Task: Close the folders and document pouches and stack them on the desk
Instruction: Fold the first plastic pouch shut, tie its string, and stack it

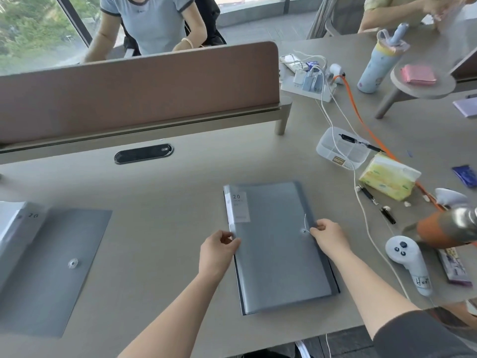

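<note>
A grey folder (276, 244) lies shut on the desk in front of me, with a white "20" label near its top left corner. My left hand (218, 250) pinches its left spine edge. My right hand (329, 235) grips the right edge beside the round button clasp (304, 231), fingers on the thin white string. A second grey folder (49, 267) lies open at the far left, its flap spread flat with a button on it and white pages at its left side.
A brown divider screen (139, 91) runs across the back, with a person seated behind it. To the right are a clear plastic box (343, 148), a tissue pack (389, 177), pens, cables, a power strip (307, 83), a white controller (410, 262) and a bottle (374, 65).
</note>
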A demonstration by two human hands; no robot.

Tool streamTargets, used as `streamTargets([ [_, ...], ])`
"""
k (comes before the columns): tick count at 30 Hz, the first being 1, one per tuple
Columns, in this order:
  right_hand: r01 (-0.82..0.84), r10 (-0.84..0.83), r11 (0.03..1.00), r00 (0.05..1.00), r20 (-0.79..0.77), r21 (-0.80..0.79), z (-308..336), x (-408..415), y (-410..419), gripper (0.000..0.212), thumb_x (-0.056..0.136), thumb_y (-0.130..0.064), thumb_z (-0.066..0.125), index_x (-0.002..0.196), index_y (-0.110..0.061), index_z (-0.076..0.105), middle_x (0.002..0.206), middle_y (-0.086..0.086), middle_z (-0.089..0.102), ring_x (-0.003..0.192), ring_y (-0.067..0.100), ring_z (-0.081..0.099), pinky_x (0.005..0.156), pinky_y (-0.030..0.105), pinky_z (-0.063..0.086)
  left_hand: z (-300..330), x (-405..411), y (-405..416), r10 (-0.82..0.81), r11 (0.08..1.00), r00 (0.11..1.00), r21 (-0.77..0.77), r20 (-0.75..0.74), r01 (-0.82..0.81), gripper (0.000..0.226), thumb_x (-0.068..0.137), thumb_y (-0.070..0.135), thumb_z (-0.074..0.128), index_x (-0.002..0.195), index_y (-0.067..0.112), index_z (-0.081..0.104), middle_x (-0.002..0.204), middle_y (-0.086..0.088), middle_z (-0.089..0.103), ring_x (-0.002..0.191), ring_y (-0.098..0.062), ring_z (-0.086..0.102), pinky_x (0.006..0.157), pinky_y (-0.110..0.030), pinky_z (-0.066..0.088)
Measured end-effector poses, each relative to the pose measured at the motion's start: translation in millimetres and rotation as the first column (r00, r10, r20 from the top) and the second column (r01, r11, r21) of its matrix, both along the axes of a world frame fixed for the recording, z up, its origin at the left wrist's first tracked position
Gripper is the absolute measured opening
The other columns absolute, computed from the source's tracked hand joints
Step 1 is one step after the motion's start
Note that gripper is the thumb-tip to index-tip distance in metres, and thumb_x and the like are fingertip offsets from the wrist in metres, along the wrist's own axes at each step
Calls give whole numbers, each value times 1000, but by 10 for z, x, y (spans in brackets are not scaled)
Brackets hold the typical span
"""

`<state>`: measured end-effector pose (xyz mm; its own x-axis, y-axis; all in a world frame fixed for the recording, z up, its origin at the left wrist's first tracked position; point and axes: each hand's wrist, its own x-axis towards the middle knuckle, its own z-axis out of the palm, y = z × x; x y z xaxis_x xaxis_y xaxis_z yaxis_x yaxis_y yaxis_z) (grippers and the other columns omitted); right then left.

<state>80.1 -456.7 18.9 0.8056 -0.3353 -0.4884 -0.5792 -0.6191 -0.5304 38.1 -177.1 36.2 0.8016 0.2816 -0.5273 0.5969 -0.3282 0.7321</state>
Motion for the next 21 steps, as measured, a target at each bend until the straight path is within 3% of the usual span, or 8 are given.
streamTargets([
  [4,-29,28,999,999,-21,-33,-28,32,-10,38,88,-24,61,125,-16,61,123,6,65,89,24,63,78,31,44,2,-13,-29,-5,1000,1000,21,-6,5,14,80,28,67,93,29,64,85,6,71,71,-15,64,71,-36,57],
  [6,-35,34,999,999,-23,-35,-40,35,-18,38,89,-24,60,126,-16,60,126,6,63,87,24,61,78,31,42,5,-15,-41,2,1000,1000,15,-9,-2,13,80,29,66,92,31,62,86,6,70,69,-15,63,71,-36,57],
  [9,-13,13,1000,1000,-24,-15,-62,45,-55,34,90,-23,57,124,-18,62,127,6,64,108,28,60,82,32,44,-1,-16,-43,9,1000,1000,9,-9,-9,15,80,30,65,95,31,62,87,6,70,69,-15,63,72,-36,57],
  [12,18,-18,1000,1000,-20,7,-51,73,-79,33,92,-20,53,122,-15,63,126,8,65,113,29,59,87,33,44,-4,-16,-32,16,1000,1000,8,-11,-16,16,82,32,66,98,30,61,88,7,70,71,-15,63,74,-37,57],
  [14,34,-34,999,999,-4,18,-42,95,-80,31,92,-19,52,120,-15,64,125,8,65,111,29,59,88,35,45,-9,-16,-6,27,1000,1000,8,-10,-26,22,82,36,66,102,28,61,90,7,69,76,-15,65,75,-37,57],
  [19,6,-9,999,996,84,32,114,195,136,26,93,-17,49,110,-16,68,106,3,68,88,24,57,68,28,38,46,-18,106,67,998,998,18,-4,-67,22,84,33,63,103,23,65,92,5,70,81,-18,67,74,-36,56],
  [21,-44,36,997,990,137,57,198,255,328,24,94,-18,48,106,-19,68,105,2,69,86,22,57,69,28,38,86,-22,161,80,996,997,39,9,-81,19,86,29,63,102,21,66,90,5,70,82,-18,66,76,-35,54],
])
